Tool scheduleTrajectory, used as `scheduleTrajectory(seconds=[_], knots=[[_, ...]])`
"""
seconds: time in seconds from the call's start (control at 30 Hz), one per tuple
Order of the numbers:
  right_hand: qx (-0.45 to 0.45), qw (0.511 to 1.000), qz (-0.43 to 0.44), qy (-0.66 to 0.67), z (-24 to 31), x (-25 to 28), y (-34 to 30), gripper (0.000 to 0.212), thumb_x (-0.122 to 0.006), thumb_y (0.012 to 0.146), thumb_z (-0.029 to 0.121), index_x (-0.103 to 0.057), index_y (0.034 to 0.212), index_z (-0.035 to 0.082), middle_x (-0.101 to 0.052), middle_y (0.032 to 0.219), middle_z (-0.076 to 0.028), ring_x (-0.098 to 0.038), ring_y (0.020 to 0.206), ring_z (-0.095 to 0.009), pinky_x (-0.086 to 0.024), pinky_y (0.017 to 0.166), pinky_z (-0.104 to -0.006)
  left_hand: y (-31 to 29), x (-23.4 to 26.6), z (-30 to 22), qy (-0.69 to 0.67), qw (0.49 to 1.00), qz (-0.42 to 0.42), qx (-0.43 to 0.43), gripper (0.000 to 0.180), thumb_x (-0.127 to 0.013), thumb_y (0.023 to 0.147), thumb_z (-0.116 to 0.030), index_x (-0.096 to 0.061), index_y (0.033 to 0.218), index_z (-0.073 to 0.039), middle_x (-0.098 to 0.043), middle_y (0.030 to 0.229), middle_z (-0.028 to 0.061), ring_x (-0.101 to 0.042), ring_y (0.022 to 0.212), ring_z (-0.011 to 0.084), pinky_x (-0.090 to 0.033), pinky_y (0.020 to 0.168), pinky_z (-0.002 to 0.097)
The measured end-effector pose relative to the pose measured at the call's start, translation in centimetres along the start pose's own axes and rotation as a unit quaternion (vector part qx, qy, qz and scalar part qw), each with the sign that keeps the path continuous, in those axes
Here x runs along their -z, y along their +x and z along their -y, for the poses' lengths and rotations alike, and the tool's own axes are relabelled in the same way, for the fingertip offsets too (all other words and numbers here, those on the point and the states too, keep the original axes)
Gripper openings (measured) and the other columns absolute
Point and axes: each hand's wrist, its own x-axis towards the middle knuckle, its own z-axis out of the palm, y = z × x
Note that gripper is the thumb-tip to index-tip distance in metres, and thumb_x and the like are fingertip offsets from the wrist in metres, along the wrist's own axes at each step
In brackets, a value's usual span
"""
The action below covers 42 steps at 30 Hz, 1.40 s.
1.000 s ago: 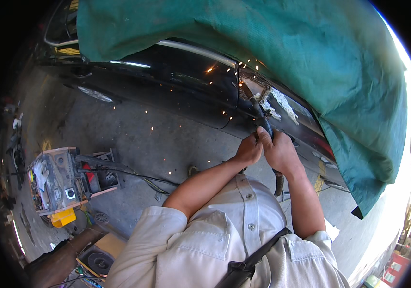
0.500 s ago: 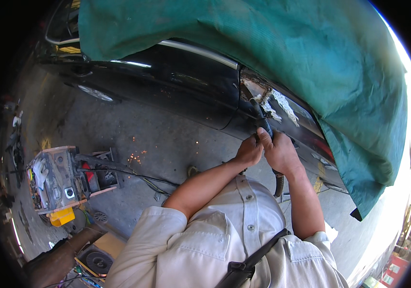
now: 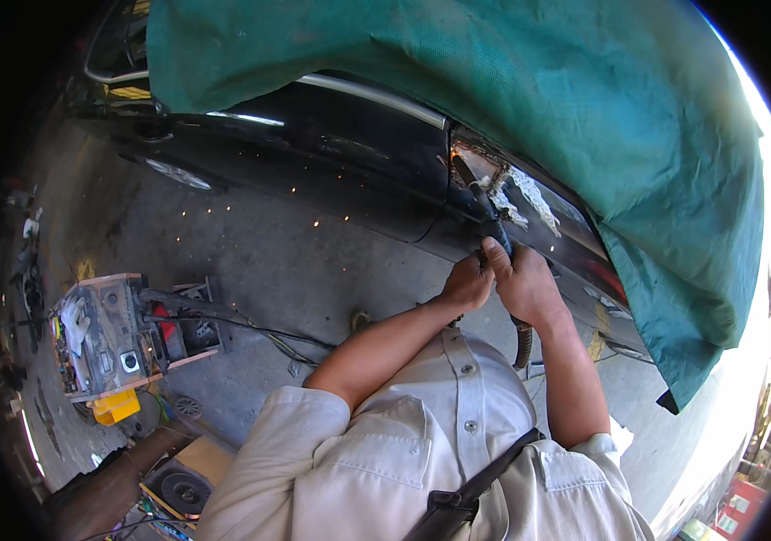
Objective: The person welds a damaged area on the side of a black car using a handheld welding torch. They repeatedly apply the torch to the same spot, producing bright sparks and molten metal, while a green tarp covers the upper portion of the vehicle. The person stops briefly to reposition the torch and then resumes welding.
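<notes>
Both my hands are closed around a black welding torch (image 3: 486,206), side by side at its handle. My left hand (image 3: 468,283) grips from the left, while my right hand (image 3: 526,281) wraps the other side with its thumb along the top. The nozzle points up and left to the edge of a patched opening (image 3: 483,164) in the side of a black car (image 3: 340,167). A small orange glow shows at the tip. Whitish, ragged material (image 3: 534,200) lies right of the opening. From below my right hand hangs the torch's ribbed hose (image 3: 523,345).
A green cover (image 3: 511,72) drapes over the car and hangs at the right. On the floor at left stands a tool cart (image 3: 110,329) with a white glove and a yellow bin (image 3: 117,408). Cables (image 3: 286,338) run from it toward me. Sparks scatter along the car's side.
An orange glow now shows at the torch tip. The spark cluster near the floor is gone, and new sparks spread along the car. My hands have barely moved.
</notes>
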Motion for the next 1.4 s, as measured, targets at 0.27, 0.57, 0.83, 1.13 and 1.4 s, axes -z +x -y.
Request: scheduleTrajectory(seconds=[0.27, 0.57, 0.83, 1.13, 1.4], knots=[[-0.038, 0.999, 0.022, 0.005, 0.7, 0.9, -0.2, 0.06, -0.053, 0.106, 0.052, -0.068, 0.098, -0.006, -0.067, 0.093, -0.037, -0.064, 0.1, -0.055, -0.05, 0.088, -0.0546, -0.3, 0.2, -0.9, -0.023, 1.0, -0.01, 0.01, 0.072, -0.046, 0.1, -0.065, -0.058, 0.134, -0.003, -0.07, 0.122, 0.0267, -0.065, 0.12, 0.0435, -0.051, 0.096, 0.0471], [-0.018, 1.0, 0.017, 0.009, 0.9, 0.7, -0.3, 0.059, -0.054, 0.106, 0.05, -0.067, 0.095, -0.007, -0.068, 0.092, -0.036, -0.064, 0.1, -0.055, -0.051, 0.087, -0.0543, -0.8, 0.3, -1.5, -0.007, 1.0, -0.025, -0.007, 0.06, -0.045, 0.104, -0.055, -0.065, 0.12, 0.0, -0.073, 0.114, 0.0241, -0.068, 0.11, 0.0425, -0.052, 0.091, 0.0463], [-0.024, 0.998, 0.049, -0.012, 0.6, 0.6, 0.1, 0.058, -0.053, 0.106, 0.05, -0.066, 0.1, -0.006, -0.069, 0.091, -0.034, -0.065, 0.099, -0.054, -0.051, 0.086, -0.0533, 0.8, -0.7, 0.7, 0.08, 0.995, -0.015, -0.06, 0.052, -0.045, 0.105, -0.048, -0.065, 0.12, -0.002, -0.073, 0.112, 0.024, -0.067, 0.11, 0.0437, -0.051, 0.092, 0.0483], [-0.031, 0.999, 0.007, 0.014, 0.2, 0.7, -0.2, 0.06, -0.052, 0.106, 0.052, -0.068, 0.099, -0.005, -0.068, 0.091, -0.035, -0.065, 0.1, -0.054, -0.051, 0.088, -0.0536, -0.4, 0.3, -1.1, -0.034, 0.999, -0.008, -0.002, 0.072, -0.042, 0.102, -0.065, -0.058, 0.136, -0.004, -0.069, 0.126, 0.026, -0.063, 0.123, 0.0439, -0.05, 0.099, 0.0463], [-0.02, 1.0, 0.012, 0.005, 0.4, 0.7, 0.0, 0.064, -0.052, 0.106, 0.054, -0.068, 0.094, -0.006, -0.067, 0.084, -0.032, -0.065, 0.091, -0.051, -0.051, 0.083, -0.0523, -0.8, 0.2, -1.5, 0.004, 0.999, -0.045, -0.011, 0.065, -0.042, 0.105, -0.06, -0.066, 0.122, -0.002, -0.073, 0.113, 0.025, -0.067, 0.11, 0.0448, -0.052, 0.09, 0.0489]])
